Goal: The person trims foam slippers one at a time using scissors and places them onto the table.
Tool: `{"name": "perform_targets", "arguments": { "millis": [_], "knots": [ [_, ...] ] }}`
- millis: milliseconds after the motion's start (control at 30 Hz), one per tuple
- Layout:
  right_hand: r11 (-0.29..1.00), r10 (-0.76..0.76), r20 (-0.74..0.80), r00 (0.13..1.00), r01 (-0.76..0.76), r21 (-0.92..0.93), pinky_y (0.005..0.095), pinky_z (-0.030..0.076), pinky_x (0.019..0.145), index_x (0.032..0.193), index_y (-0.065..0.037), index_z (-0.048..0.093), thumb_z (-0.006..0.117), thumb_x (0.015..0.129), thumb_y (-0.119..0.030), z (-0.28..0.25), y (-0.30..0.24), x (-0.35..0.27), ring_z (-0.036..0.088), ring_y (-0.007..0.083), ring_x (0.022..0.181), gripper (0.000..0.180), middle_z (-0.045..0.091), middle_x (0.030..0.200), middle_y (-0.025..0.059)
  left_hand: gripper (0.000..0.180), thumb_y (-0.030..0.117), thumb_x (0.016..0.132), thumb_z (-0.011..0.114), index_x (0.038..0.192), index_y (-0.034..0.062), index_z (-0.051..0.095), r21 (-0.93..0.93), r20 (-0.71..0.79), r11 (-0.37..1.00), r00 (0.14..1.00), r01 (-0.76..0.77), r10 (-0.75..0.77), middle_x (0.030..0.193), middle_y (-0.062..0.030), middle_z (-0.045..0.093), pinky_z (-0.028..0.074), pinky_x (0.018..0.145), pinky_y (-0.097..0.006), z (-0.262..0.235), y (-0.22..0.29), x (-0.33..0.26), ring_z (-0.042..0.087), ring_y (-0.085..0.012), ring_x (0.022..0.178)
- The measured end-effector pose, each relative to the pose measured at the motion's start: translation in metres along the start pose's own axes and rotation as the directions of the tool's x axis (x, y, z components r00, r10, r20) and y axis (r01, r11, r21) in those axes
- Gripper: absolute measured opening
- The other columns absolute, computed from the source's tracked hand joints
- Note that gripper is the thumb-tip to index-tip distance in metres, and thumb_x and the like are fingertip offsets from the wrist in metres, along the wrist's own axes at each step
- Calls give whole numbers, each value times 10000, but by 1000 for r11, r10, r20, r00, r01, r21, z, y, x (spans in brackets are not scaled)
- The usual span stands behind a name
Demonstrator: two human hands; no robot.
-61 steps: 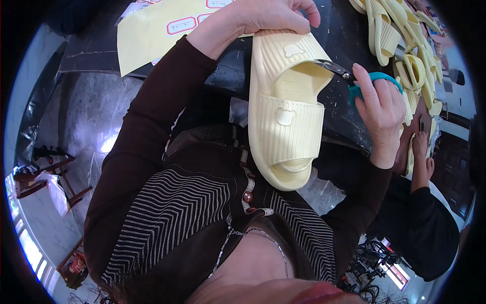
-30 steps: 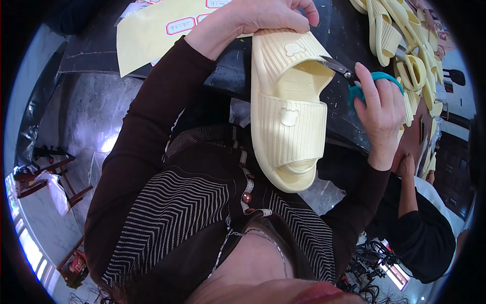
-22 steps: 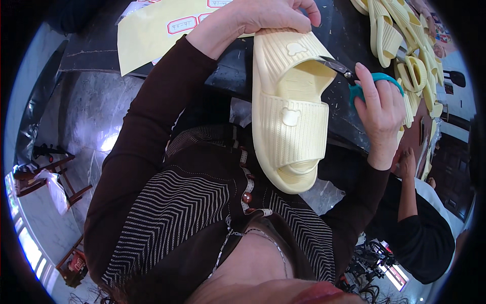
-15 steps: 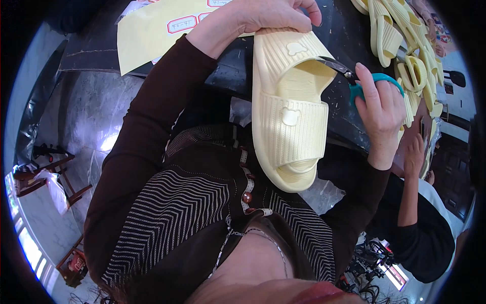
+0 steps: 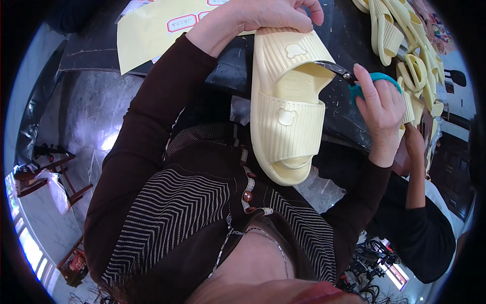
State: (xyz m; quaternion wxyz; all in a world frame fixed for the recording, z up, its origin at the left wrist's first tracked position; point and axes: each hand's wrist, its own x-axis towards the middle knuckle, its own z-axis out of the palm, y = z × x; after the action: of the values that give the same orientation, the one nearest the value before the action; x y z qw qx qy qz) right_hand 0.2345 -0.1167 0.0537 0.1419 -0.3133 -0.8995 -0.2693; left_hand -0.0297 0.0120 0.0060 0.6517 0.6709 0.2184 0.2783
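Holding cream slippers (image 5: 298, 129), scissors (image 5: 383, 76); red-bordered handwritten labels (image 5: 181, 23) on yellow sheet (image 5: 144, 45).

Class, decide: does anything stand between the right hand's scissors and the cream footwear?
Nothing visible does: the right hand holds the scissors, and their blades reach the edge of the cream footwear.

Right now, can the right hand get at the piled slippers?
Probably not freely: the right hand holds scissors, blades at the edge of a strap. Otherwise the way looks open; the piled slippers lie to its right.
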Motion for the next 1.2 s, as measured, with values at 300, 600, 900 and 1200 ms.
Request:
{"name": "perform_targets", "arguments": {
  "millis": [300,600,900,1200],
  "knots": [
    [986,158,-75,984,-153,70,323,468,587,1217,-107,662,712,665,39,2,2,0,531,183,638,573,496,756,36,211,47,779,623,980,-7,594,3,-18,1000,1000,-15,15,752,42,552,414,604,-193,-3,6,0,505,-39,675],
    [256,929,36,367,-712,654,192,446,614,1268,1,583,691,854,58,25,-15,-82,523,40,728,432,621,885,18,394,55,864,520,1246,-40,518,120,-252,975,944,-186,211,896,-75,628,502,771,-236,10,1,-9,610,-120,846],
    [13,939,199,281,-606,795,153,426,603,1312,4,552,682,856,71,48,-44,-73,537,35,710,479,619,889,25,457,36,894,436,1337,-75,440,239,-301,971,949,-18,91,1006,-155,664,526,835,-284,8,-15,2,661,-189,902],
    [-62,907,297,300,-601,797,165,435,587,1308,17,549,677,851,79,67,-55,-31,541,37,681,478,633,888,34,452,39,832,466,1261,-75,549,889,-318,455,650,-48,690,909,-227,685,553,719,-391,-10,-20,2,683,-315,675]
  ]
}}
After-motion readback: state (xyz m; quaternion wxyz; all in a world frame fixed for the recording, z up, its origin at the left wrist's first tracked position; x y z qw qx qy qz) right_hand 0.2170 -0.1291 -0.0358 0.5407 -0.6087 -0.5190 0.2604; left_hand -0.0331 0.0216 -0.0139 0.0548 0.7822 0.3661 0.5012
